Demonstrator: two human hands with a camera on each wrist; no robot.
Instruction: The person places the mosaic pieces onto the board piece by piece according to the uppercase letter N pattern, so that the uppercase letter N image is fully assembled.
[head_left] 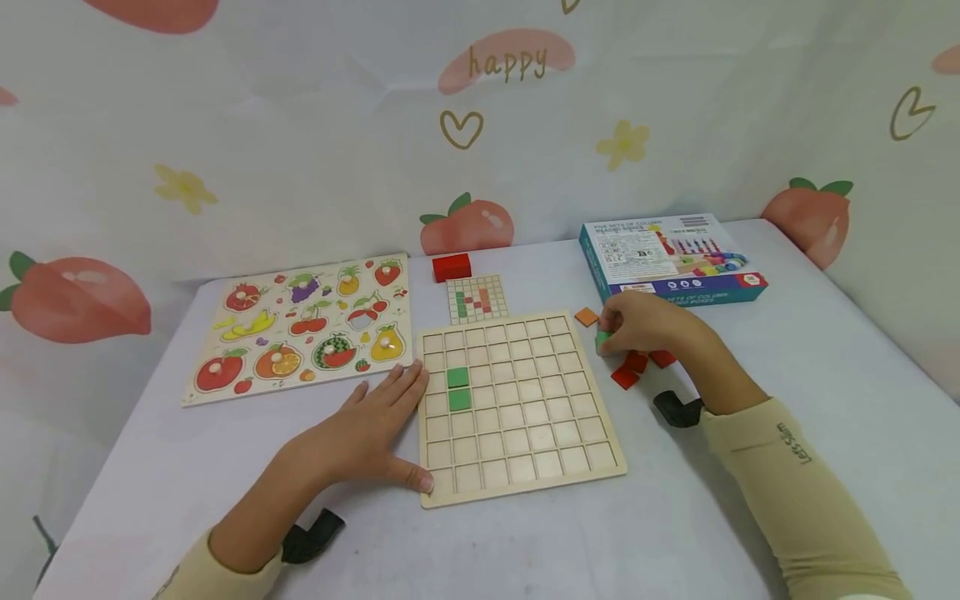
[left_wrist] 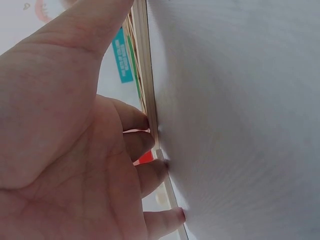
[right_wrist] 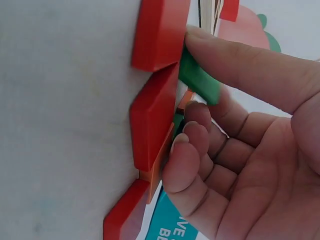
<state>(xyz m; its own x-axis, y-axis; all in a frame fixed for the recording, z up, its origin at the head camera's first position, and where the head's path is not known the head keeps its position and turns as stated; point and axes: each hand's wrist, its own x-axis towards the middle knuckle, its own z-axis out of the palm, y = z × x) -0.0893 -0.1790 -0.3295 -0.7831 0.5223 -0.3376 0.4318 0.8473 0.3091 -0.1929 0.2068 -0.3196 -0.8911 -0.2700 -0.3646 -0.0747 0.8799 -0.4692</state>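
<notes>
A wooden grid board (head_left: 515, 442) lies in front of me, with two green square tiles (head_left: 459, 389) one above the other in its second column. My left hand (head_left: 367, 429) is spread flat at the board's left edge, its thumb on the lower left corner. To the right of the board, my right hand (head_left: 641, 323) pinches a green tile (right_wrist: 199, 80) between thumb and fingers, just over the table. Loose red tiles (head_left: 625, 377) lie under and beside that hand, and an orange tile (head_left: 587, 317) sits to its left.
A small pattern card (head_left: 478, 300) with coloured squares lies behind the board, near a red block (head_left: 452, 267). On the left is a fruit peg puzzle (head_left: 300, 325). A blue-sided box (head_left: 675, 258) stands at the back right.
</notes>
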